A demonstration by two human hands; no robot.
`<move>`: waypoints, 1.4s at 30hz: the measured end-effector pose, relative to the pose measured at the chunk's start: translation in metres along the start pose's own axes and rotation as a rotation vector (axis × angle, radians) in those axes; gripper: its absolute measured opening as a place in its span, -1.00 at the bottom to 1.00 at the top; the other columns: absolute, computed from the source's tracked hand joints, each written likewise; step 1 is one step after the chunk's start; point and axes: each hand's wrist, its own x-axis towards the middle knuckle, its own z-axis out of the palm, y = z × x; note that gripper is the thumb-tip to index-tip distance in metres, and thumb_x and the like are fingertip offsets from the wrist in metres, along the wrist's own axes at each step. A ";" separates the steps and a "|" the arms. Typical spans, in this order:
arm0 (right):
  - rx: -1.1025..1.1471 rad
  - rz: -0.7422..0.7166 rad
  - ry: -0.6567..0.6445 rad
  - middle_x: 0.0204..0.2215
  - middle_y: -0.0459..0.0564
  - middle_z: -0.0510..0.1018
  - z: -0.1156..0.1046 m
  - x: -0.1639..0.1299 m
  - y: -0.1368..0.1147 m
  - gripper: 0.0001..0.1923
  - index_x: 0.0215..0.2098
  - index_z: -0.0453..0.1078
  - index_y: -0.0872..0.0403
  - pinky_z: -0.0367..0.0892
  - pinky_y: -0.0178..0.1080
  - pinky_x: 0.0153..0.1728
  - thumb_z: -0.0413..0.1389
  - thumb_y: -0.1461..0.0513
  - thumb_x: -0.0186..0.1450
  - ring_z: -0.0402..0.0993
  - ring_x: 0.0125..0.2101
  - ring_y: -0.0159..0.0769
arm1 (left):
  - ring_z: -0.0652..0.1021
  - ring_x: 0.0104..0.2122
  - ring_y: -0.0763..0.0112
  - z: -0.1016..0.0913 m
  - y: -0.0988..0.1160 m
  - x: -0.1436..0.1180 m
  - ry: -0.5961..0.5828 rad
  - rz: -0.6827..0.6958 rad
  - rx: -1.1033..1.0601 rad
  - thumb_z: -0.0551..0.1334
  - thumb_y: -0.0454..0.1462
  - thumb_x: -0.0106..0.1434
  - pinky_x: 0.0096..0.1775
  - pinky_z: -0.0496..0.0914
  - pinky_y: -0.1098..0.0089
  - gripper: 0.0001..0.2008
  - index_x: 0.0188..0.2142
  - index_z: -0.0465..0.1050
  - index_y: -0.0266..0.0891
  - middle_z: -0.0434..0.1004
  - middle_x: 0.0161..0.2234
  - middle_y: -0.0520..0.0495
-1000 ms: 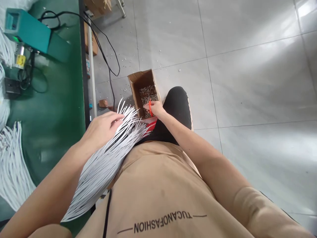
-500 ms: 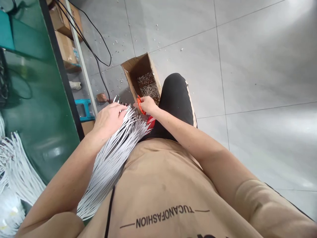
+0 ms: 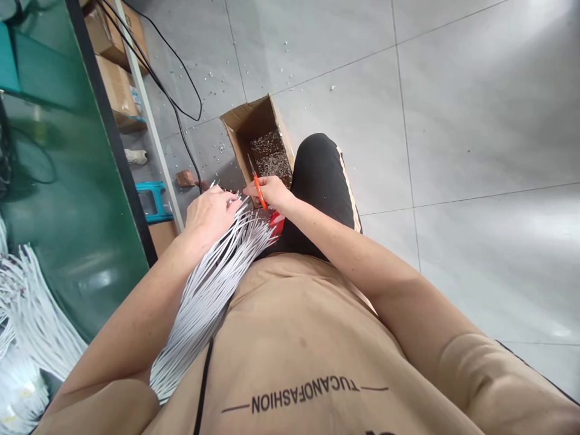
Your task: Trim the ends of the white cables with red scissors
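A thick bundle of thin white cables (image 3: 208, 296) lies across my lap, its loose ends fanned toward my knee. My left hand (image 3: 211, 211) is closed on cables near their tips at the bundle's upper left. Orange-handled scissors (image 3: 260, 192) rest in my right hand (image 3: 274, 193), their blades pointing up over the box. My right fingertips come close to the cable ends by the left hand; whether they pinch one cannot be made out. Below the hands stands an open cardboard box (image 3: 283, 133) with small clippings (image 3: 274, 163) on its bottom.
A green worktable (image 3: 90, 241) runs along the left, with more white cables (image 3: 40, 308) on it. Under it are cardboard boxes (image 3: 115, 87) and a blue stool (image 3: 154, 202). Black cords (image 3: 179, 112) hang by the table leg. Scraps are scattered on the grey tiled floor (image 3: 335, 121).
My left hand has shifted slightly right, nearer the right hand. The scissors have turned in my right hand, so their blades now show more plainly over the box.
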 end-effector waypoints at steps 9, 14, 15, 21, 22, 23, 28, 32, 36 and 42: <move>0.256 -0.119 -0.078 -0.73 -0.24 0.33 -0.004 -0.024 -0.012 -0.89 -0.53 0.42 0.17 0.10 -0.44 -0.61 0.26 0.30 0.05 0.19 -0.66 -0.56 | 0.55 -0.30 0.36 -0.008 -0.006 -0.001 0.202 0.032 -0.388 0.24 -0.19 0.17 -0.23 0.41 0.40 -0.83 -0.37 0.59 -0.20 0.60 -0.28 -0.04; 0.269 -0.140 -0.118 -0.70 -0.20 0.37 0.000 -0.040 -0.021 -0.92 -0.48 0.49 0.17 0.17 -0.44 -0.56 0.14 0.35 0.10 0.27 -0.61 -0.52 | 0.53 -0.41 0.45 -0.018 -0.005 -0.015 0.280 -0.030 -0.500 0.29 -0.18 0.13 -0.31 0.40 0.44 -0.86 -0.40 0.57 -0.19 0.59 -0.37 0.01; 0.264 -0.138 -0.133 -0.69 -0.20 0.37 0.001 -0.041 -0.021 -0.91 -0.46 0.51 0.17 0.18 -0.44 -0.54 0.14 0.35 0.10 0.27 -0.60 -0.52 | 0.53 -0.42 0.45 -0.019 -0.006 -0.017 0.294 -0.039 -0.516 0.29 -0.19 0.13 -0.32 0.40 0.44 -0.86 -0.40 0.57 -0.19 0.59 -0.37 0.01; 0.290 -0.130 -0.182 -0.65 -0.19 0.41 0.013 -0.045 -0.023 -0.86 -0.42 0.54 0.15 0.23 -0.41 -0.49 0.28 0.24 0.04 0.29 -0.57 -0.51 | 0.51 -0.44 0.45 -0.020 -0.007 -0.024 0.379 -0.076 -0.522 0.29 -0.24 0.09 -0.35 0.37 0.43 -0.91 -0.46 0.54 -0.20 0.57 -0.41 0.01; 0.298 -0.127 -0.177 -0.65 -0.20 0.40 0.014 -0.046 -0.024 -0.85 -0.43 0.53 0.15 0.23 -0.41 -0.49 0.30 0.23 0.03 0.28 -0.57 -0.51 | 0.51 -0.45 0.45 -0.021 -0.007 -0.024 0.395 -0.075 -0.522 0.29 -0.24 0.09 -0.36 0.37 0.43 -0.91 -0.46 0.54 -0.20 0.57 -0.42 0.02; 0.307 -0.123 -0.168 -0.65 -0.20 0.40 0.015 -0.047 -0.025 -0.84 -0.44 0.53 0.14 0.22 -0.41 -0.50 0.31 0.23 0.02 0.27 -0.57 -0.52 | 0.50 -0.45 0.46 -0.021 -0.006 -0.025 0.408 -0.070 -0.524 0.29 -0.24 0.09 -0.37 0.37 0.44 -0.92 -0.47 0.53 -0.20 0.57 -0.42 0.02; 0.303 -0.123 -0.120 -0.64 -0.19 0.40 0.018 -0.048 -0.028 -0.91 -0.46 0.51 0.14 0.19 -0.41 -0.52 0.27 0.28 0.03 0.25 -0.58 -0.52 | 0.49 -0.49 0.49 -0.022 -0.002 -0.029 0.420 -0.077 -0.521 0.30 -0.24 0.10 -0.37 0.37 0.44 -0.92 -0.46 0.53 -0.20 0.56 -0.43 0.04; 0.274 -0.145 -0.108 -0.68 -0.21 0.35 0.019 -0.047 -0.026 -0.95 -0.48 0.49 0.14 0.16 -0.41 -0.54 0.24 0.30 0.05 0.22 -0.60 -0.52 | 0.50 -0.47 0.49 -0.021 -0.001 -0.028 0.402 -0.104 -0.577 0.32 -0.26 0.08 -0.36 0.39 0.45 -0.79 -0.24 0.53 -0.18 0.55 -0.43 0.06; 0.271 -0.165 -0.118 -0.68 -0.21 0.35 0.019 -0.048 -0.025 -0.87 -0.50 0.47 0.14 0.18 -0.41 -0.51 0.29 0.24 0.04 0.24 -0.58 -0.51 | 0.47 -0.42 0.52 -0.023 0.000 -0.026 0.355 0.002 -0.597 0.26 -0.33 0.13 -0.39 0.37 0.51 -0.60 -0.01 0.50 -0.09 0.51 -0.38 0.06; 0.269 -0.142 -0.104 -0.66 -0.21 0.36 0.020 -0.052 -0.028 -0.83 -0.48 0.44 0.13 0.16 -0.41 -0.52 0.31 0.21 0.05 0.23 -0.59 -0.53 | 0.45 -0.43 0.54 -0.026 0.000 -0.027 0.335 0.049 -0.522 0.23 -0.28 0.20 -0.37 0.38 0.51 -0.69 -0.06 0.56 -0.08 0.42 -0.39 0.05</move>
